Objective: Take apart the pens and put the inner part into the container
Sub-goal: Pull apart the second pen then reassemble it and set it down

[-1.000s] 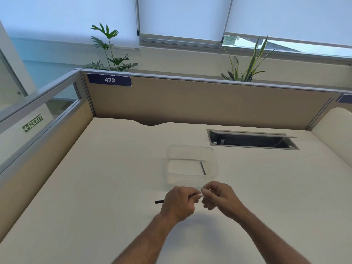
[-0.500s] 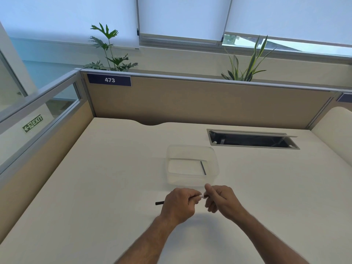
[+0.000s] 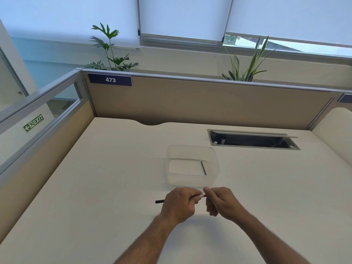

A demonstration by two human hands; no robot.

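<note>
Two bare forearms come in from the near edge of the desk (image 3: 95, 187), hands meeting above its middle.

Left hand (image 3: 179, 203): fingers curled round one pen (image 3: 159, 201). Dark end pokes out to the left of the fist; a pale end shows at the right, between the two hands.

Right hand (image 3: 221, 201): thumb and forefinger pinch the pale tip of that same pen; remaining fingers curled under. The hands are just apart, joined only by the pen, which is held roughly level above the desk surface.

Pens in hand: one. No other loose pen visible on the desk.

Just beyond the hands: one clear plastic container (image 3: 192, 152), open-topped, standing on the desk. Inside it, one thin dark inner part (image 3: 203, 168), lying along the right wall on the floor of the tub. Count in container: one.

Farther, toward the far right corner: one cable hatch (image 3: 253, 140) set in the desk, lid ajar.

Far edge: beige partition (image 3: 209, 103) with one blue tag (image 3: 110, 80) reading 473. Behind it, two plants (image 3: 108, 52), one left, one right. One green exit sign (image 3: 34, 123) at far left.
</note>
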